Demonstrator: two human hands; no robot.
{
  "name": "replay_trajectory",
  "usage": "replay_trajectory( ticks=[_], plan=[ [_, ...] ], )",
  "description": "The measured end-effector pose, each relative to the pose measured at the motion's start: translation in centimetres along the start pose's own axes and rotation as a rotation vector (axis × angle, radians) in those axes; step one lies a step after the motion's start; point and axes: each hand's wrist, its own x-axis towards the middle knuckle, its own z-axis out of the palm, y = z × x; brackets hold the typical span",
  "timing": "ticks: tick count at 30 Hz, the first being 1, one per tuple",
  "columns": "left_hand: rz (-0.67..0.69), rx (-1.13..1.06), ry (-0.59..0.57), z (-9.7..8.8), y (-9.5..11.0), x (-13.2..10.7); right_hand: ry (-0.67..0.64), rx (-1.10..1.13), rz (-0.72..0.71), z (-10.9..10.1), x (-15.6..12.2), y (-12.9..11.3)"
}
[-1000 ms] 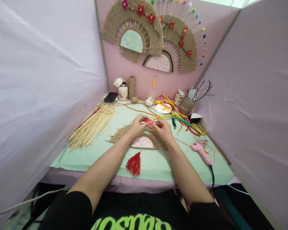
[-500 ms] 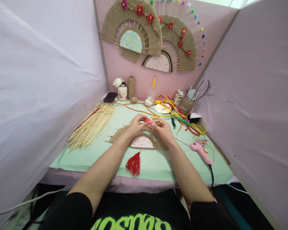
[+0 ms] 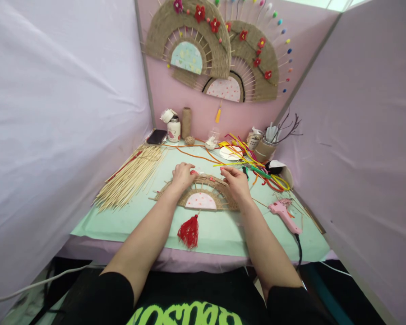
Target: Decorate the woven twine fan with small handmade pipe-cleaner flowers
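Note:
A half-round jute fan point(image 3: 208, 186) with a dotted pink paper centre point(image 3: 200, 201) and a red tassel point(image 3: 189, 231) lies on the mint-green mat. My left hand point(image 3: 182, 175) rests on the fan's upper left rim. Its fingers are curled around a small red-pink piece point(image 3: 193, 172) at the fingertips. My right hand point(image 3: 236, 181) sits on the upper right rim with its fingers bent together. Whatever they pinch is hidden. The two hands are apart, with the fan's top edge showing between them.
A bundle of bamboo skewers point(image 3: 131, 176) lies at the left and a pink glue gun point(image 3: 284, 214) at the right. Coloured pipe cleaners point(image 3: 253, 162), a cup of tools point(image 3: 265, 146), a jar point(image 3: 173, 129), a twine spool point(image 3: 186, 123) and a phone point(image 3: 156, 136) line the back. Finished fans point(image 3: 189, 40) hang on the wall.
Both hands held the pink-red piece together above the fan. They have now separated and dropped onto the fan's rim, the left keeping the piece.

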Motion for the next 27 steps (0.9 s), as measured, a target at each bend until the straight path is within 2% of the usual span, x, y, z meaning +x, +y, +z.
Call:
replay_trajectory(
  ticks=[2,3,5,6,8,9,11,14,18,22,27],
  plan=[
    [-0.02,-0.135,-0.003,0.1,1.7,-0.4,0.022,-0.096,-0.168,0.3,-0.4,-0.3],
    [-0.069,-0.264,-0.084,0.2,2.6,-0.6,0.025,-0.144,-0.255,0.4,-0.6,-0.4],
    [-0.256,-0.591,-0.373,0.5,4.4,-1.2,0.009,-0.236,-0.394,0.8,-1.0,-0.6],
    [-0.355,-0.753,-0.479,0.7,5.0,-1.5,-0.008,-0.275,-0.44,0.9,-1.2,-0.6],
    [-0.485,-0.986,-0.614,1.0,5.8,-2.0,-0.054,-0.325,-0.5,1.2,-1.4,-0.5],
    [-0.529,-1.057,-0.637,1.0,5.9,-2.1,-0.081,-0.336,-0.514,1.3,-1.4,-0.4],
    [-0.585,-1.124,-0.619,0.9,5.8,-2.2,-0.143,-0.329,-0.499,1.3,-1.4,-0.3],
    [-0.64,-1.168,-0.504,0.5,5.3,-1.7,-0.197,-0.29,-0.414,0.9,-1.2,-0.2],
    [-0.667,-1.246,-0.401,-0.1,4.9,-1.0,-0.108,-0.275,-0.365,0.3,-0.7,-0.2],
    [-0.686,-1.275,-0.402,-0.2,4.8,-0.9,-0.021,-0.303,-0.351,0.0,-0.5,-0.3],
    [-0.693,-1.23,-0.401,0.0,4.9,-1.0,-0.045,-0.277,-0.34,0.3,-0.8,-0.4]
  ],
)
